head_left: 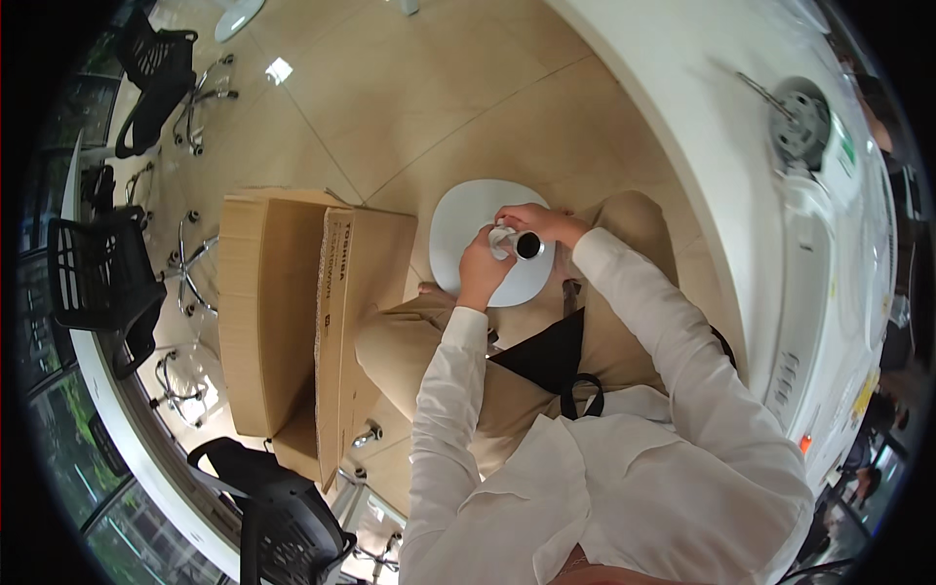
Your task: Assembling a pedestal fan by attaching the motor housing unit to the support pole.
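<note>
While fingers (517, 212) clasp the tube (527, 245), the base (453, 232) lies — smooth, rounded.

It looks like an office or a similar shared workroom. Left of the cardboard box (370, 283) stand wheeled black mesh swivel chairs (107, 268), and farther left a long white surface (136, 453) runs along large windows (132, 526) with greenery (58, 409) outside. Glossy beige floor tiles (468, 88) spread beyond the box; well to its right, a broad white surface (673, 78) carries a round motor head (801, 127).

White tube (516, 243) partly out of sight
</note>
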### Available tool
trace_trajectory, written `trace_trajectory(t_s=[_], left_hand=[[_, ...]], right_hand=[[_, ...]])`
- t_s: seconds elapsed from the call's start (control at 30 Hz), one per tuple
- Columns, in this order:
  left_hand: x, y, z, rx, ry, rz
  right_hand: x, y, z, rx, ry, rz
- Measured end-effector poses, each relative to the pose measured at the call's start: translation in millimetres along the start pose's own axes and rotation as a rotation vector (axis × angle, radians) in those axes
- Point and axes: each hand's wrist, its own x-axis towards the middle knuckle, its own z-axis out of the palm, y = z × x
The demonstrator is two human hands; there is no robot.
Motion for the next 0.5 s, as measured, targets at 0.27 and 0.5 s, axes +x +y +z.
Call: trace_trajectory(t_s=[0.27,0.5], left_hand=[[8.4,11.1,-13.8,0.188,-0.061,-0.023],[14.2,11.3,-15.4,0.262,-0.107,-0.016]], right_hand=[[2.6,-3.3,0.2,0.073,-0.005,0.149],[4.0,-4.9,-3.8,0.114,-0.032,0.19]])
